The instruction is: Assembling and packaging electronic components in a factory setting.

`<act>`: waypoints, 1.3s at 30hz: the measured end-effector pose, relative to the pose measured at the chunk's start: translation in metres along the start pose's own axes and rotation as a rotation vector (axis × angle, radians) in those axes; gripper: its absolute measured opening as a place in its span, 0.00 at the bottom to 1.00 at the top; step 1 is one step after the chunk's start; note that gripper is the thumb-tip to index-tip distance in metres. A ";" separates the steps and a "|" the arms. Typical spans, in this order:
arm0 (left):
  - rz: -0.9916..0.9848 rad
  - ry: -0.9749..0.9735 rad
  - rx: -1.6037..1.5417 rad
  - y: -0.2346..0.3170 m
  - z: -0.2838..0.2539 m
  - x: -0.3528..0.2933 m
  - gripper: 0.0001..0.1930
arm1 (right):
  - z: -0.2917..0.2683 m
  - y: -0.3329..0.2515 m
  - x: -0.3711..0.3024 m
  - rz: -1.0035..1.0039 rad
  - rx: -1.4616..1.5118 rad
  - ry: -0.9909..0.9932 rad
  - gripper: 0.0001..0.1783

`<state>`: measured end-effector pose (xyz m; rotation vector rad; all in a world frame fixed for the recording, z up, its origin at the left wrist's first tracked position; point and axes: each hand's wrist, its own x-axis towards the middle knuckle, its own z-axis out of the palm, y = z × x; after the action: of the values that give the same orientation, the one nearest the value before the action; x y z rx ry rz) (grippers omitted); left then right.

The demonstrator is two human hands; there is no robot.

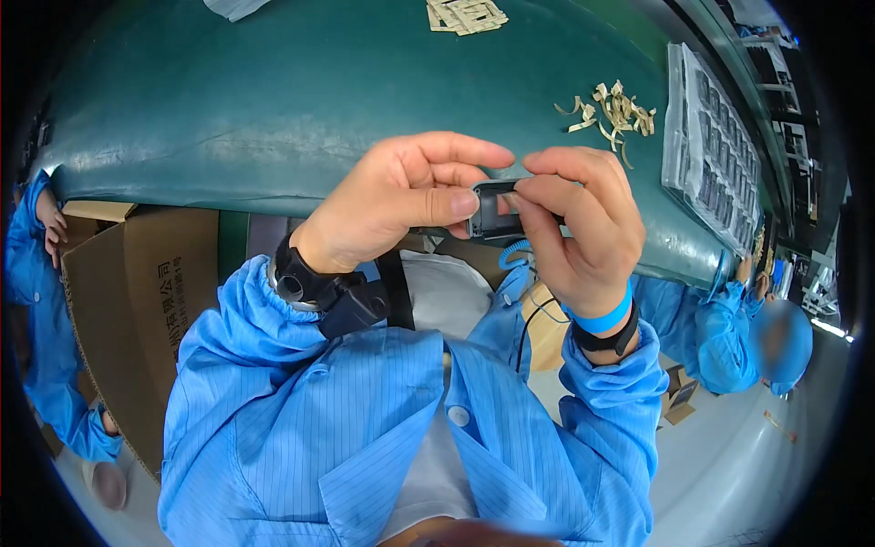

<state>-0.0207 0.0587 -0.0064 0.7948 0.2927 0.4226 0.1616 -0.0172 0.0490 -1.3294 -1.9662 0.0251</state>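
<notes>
Above the table's near edge, my left hand (392, 187) grips a small dark rectangular plastic housing (483, 224) by its left end, with the thumb on top. The housing has a pale rim and a rectangular window-like middle. My right hand (588, 228) is closed at its right end, thumb and forefinger pinched over the upper edge. Whether a thin piece also sits between those fingertips is too small to tell. The right fingers cover part of the housing.
On the green table (301, 109) lie curled beige strips (620, 114) and a stack of beige pieces (467, 15). A clear tray (711, 146) of dark parts stands at the right. A cardboard box (146, 301) is below left. People in blue work on both sides.
</notes>
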 end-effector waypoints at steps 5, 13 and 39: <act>-0.004 -0.005 -0.028 0.001 0.003 0.005 0.24 | -0.001 0.002 -0.006 0.060 0.037 0.038 0.12; 0.014 0.027 -0.006 0.002 0.004 0.006 0.24 | 0.001 0.001 -0.001 0.079 0.027 0.029 0.12; 0.032 0.069 -0.039 0.005 0.007 0.011 0.22 | 0.003 0.002 0.006 0.212 0.165 -0.126 0.09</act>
<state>-0.0090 0.0628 0.0007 0.7481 0.3354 0.4856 0.1605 -0.0109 0.0496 -1.4493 -1.8724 0.3730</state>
